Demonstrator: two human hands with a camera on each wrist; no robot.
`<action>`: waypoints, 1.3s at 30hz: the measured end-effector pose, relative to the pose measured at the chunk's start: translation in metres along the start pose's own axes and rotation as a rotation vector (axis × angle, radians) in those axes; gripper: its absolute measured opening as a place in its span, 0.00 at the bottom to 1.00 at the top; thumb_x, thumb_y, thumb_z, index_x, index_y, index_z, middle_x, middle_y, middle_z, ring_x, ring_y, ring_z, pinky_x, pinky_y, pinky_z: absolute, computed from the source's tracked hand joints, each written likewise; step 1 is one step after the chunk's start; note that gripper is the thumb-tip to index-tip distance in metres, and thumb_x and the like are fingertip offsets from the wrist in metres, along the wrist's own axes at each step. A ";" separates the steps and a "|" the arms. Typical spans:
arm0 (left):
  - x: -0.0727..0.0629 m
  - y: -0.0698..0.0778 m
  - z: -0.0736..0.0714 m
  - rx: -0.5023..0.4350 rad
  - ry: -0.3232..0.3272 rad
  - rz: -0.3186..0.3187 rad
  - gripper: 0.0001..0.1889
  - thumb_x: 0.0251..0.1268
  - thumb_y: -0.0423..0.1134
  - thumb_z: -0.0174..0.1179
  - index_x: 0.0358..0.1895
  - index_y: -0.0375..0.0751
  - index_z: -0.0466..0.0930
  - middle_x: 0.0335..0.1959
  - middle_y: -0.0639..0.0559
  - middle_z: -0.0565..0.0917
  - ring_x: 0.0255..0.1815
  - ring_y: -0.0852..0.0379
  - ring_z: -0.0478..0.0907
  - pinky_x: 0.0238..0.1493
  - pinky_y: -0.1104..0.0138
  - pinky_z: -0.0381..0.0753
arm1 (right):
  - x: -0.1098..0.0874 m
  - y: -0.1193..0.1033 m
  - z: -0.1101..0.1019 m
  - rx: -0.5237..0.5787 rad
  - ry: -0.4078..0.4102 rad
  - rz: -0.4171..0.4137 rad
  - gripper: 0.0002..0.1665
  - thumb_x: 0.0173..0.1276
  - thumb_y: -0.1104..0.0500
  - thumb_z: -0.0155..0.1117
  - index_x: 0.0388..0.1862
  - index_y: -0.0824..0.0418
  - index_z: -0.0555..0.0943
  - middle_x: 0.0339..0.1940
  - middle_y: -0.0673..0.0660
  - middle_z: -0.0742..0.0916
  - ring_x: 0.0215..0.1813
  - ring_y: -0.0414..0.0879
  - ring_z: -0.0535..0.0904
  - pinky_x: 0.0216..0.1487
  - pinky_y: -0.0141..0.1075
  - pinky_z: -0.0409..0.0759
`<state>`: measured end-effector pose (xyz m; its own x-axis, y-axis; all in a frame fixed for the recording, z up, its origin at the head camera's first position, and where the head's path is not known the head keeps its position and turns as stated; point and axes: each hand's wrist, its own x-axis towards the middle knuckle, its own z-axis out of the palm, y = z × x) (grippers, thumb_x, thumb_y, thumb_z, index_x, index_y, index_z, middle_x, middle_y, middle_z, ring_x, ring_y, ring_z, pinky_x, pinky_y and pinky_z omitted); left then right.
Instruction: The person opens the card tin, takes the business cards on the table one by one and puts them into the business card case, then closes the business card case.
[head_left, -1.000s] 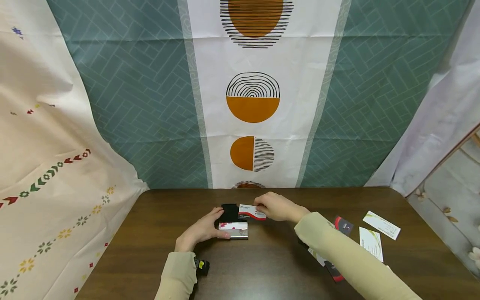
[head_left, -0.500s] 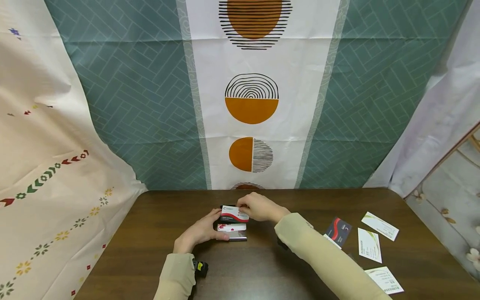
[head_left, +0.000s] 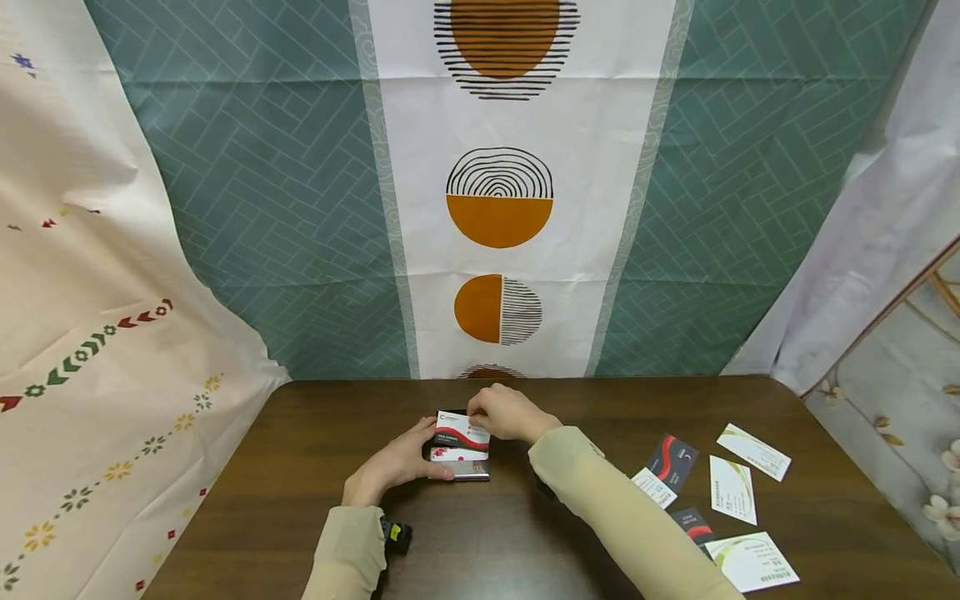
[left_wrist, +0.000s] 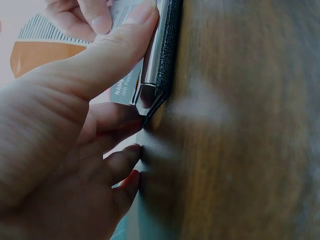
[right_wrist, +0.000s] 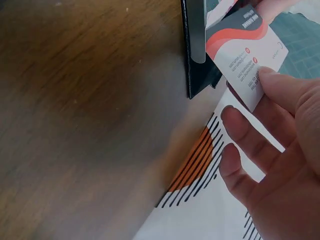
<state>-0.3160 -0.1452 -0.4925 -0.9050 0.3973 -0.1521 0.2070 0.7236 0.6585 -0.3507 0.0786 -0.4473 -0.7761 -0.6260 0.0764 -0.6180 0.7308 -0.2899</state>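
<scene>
my right grip (head_left: 507, 414) pinches card (head_left: 457, 425) by one end | card tilted, over case (head_left: 470, 472) | my left grip (head_left: 392, 465) clasps case by its left end, case on tabletop (head_left: 480, 542) | loose cards (head_left: 732, 490) lie to my right

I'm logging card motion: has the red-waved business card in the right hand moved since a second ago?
Yes: the business card has shifted left in the head view, judged against the printed half-striped circle behind.
</scene>
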 end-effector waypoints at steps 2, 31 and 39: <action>0.000 -0.001 -0.001 -0.003 0.004 0.008 0.51 0.46 0.55 0.76 0.74 0.39 0.62 0.76 0.39 0.56 0.74 0.38 0.56 0.67 0.43 0.59 | 0.002 -0.001 0.001 -0.006 -0.004 0.009 0.05 0.69 0.58 0.65 0.36 0.53 0.88 0.33 0.43 0.86 0.33 0.38 0.76 0.38 0.33 0.79; 0.001 -0.002 0.003 0.042 -0.010 0.038 0.53 0.48 0.57 0.74 0.75 0.36 0.59 0.77 0.40 0.55 0.75 0.39 0.53 0.67 0.43 0.59 | -0.005 -0.006 0.028 0.014 -0.053 0.037 0.05 0.67 0.57 0.68 0.30 0.51 0.88 0.27 0.41 0.82 0.28 0.35 0.74 0.33 0.29 0.76; 0.000 -0.002 0.001 0.035 -0.004 0.045 0.53 0.48 0.56 0.75 0.75 0.36 0.59 0.76 0.39 0.56 0.74 0.38 0.55 0.67 0.42 0.59 | -0.009 -0.003 0.032 0.081 -0.040 -0.009 0.05 0.65 0.60 0.69 0.30 0.52 0.87 0.26 0.40 0.82 0.29 0.35 0.75 0.34 0.28 0.76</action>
<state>-0.3157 -0.1463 -0.4945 -0.8930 0.4319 -0.1264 0.2599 0.7242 0.6387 -0.3375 0.0730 -0.4781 -0.7639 -0.6440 0.0418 -0.6115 0.7017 -0.3658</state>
